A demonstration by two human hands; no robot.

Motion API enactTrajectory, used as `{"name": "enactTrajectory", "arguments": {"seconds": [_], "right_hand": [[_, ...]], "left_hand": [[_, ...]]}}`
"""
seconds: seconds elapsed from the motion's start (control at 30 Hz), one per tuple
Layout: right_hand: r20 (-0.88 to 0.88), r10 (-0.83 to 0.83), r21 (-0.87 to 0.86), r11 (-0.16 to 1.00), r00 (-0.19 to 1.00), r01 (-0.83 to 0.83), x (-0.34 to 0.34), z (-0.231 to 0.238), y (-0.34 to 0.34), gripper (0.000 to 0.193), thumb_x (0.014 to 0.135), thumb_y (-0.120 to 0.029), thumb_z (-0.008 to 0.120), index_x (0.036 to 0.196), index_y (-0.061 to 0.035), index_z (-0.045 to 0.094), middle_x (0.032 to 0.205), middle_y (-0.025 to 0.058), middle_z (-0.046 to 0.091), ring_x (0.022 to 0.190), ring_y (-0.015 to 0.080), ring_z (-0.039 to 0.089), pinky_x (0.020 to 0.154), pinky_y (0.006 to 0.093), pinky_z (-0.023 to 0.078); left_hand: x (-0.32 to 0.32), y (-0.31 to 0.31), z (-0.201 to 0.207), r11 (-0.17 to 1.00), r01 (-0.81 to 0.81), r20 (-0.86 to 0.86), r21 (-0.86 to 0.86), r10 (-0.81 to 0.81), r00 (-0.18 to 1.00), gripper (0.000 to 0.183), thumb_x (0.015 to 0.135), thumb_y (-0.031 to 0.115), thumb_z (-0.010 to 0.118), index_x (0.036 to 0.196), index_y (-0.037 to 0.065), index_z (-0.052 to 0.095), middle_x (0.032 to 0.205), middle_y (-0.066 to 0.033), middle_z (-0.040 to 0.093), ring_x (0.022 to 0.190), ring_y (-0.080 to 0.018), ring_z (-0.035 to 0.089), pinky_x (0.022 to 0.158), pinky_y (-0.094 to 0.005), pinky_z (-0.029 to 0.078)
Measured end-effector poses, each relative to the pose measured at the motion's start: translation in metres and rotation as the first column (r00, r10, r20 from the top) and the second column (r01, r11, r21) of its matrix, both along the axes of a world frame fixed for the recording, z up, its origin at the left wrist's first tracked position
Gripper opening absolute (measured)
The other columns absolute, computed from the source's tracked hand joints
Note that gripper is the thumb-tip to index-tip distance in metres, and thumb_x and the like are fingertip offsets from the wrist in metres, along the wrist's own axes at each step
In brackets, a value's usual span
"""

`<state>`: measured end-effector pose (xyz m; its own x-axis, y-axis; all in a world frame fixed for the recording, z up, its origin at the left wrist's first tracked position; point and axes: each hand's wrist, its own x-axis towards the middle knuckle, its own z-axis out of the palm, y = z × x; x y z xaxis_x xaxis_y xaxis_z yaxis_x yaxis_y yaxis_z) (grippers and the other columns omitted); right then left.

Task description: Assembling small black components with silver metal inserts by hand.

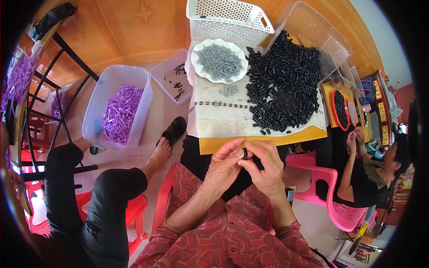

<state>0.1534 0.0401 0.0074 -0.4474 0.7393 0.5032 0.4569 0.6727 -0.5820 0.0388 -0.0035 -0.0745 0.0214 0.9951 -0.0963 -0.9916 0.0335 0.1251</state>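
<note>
In front of my lap, just off the table's near edge, my left hand (224, 164) and my right hand (266, 166) meet at the fingertips. Both are closed in a pinch on one small black ribbed cylindrical piece (245, 153), whose exact kind I cannot make out. Beyond them lies a heap of small black cylindrical pieces (283, 89) on the right of the cloth-covered table (219, 120). A white scalloped plate (196, 67) full of small clear-grey pieces (219, 60) stands at the back left, with a small loose pile (229, 91) of the same in front.
A white perforated basket (223, 31) and a tipped clear bin (308, 22) stand at the back. Left of the table are a shallow clear tray (161, 71) and a tub (89, 107) of purple pieces. People sit on both sides, the right one on a pink chair (328, 183).
</note>
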Motion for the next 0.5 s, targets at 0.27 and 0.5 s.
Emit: {"name": "enactTrajectory", "arguments": {"seconds": [0.27,0.5], "right_hand": [[-0.008,0.113,-0.062,0.992,0.994,-0.114,0.005,-0.007,0.005,0.042,0.069,0.001,0.083,0.109,-0.0012,0.069,0.099,0.0109,0.069,0.082,0.0257,0.063,0.07,0.0337,0.053],[-0.064,0.048,-0.057,0.997,0.997,-0.052,0.007,-0.005,0.004,0.04,0.07,0.003,0.083,0.107,0.0003,0.069,0.094,0.0109,0.069,0.079,0.0248,0.065,0.067,0.0321,0.053]], "left_hand": [[-0.004,0.001,-0.006,0.998,0.058,0.015,-0.002,-0.058,0.998,0.038,0.096,0.002,0.064,0.134,0.002,0.059,0.107,-0.0082,0.068,0.099,-0.0171,0.064,0.091,-0.0305,0.053],[-0.011,0.002,-0.006,0.985,0.073,-0.206,0.154,-0.041,0.978,0.046,0.097,0.006,0.066,0.141,0.003,0.056,0.117,-0.0085,0.068,0.104,-0.0159,0.065,0.091,-0.0296,0.053]]}}
